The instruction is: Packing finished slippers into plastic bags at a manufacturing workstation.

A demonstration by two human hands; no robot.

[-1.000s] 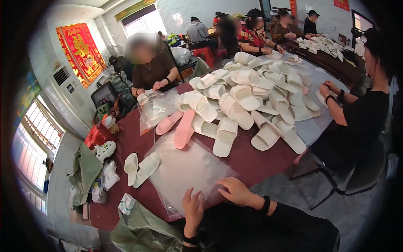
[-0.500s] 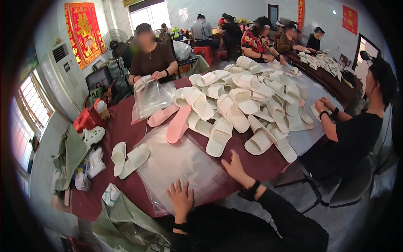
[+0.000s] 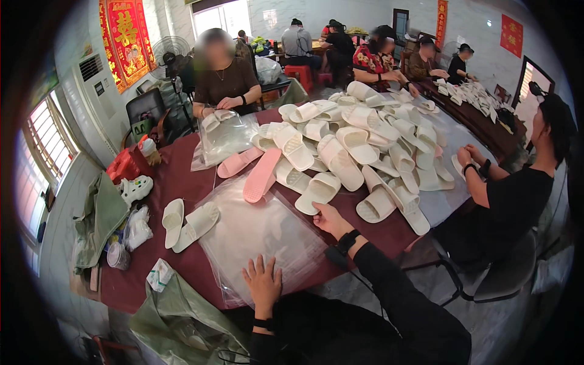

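Note:
My left hand lies flat with spread fingers on a stack of clear plastic bags at the table's near edge. My right hand pinches the near end of a white slipper at the front of a big heap of white slippers. Left of that slipper, a pink slipper rests partly over the far edge of the bags, and another pink slipper lies behind it. A pair of white slippers sits left of the bags.
Across the dark red table, a person handles a slipper in a clear bag. Another person sits at the right. A white tub, a red bag and green cloth line the left side. More people work behind.
My right hand has moved left and away from me and taken hold of a white slipper, whose near end has swung left. My left hand stays on the bags.

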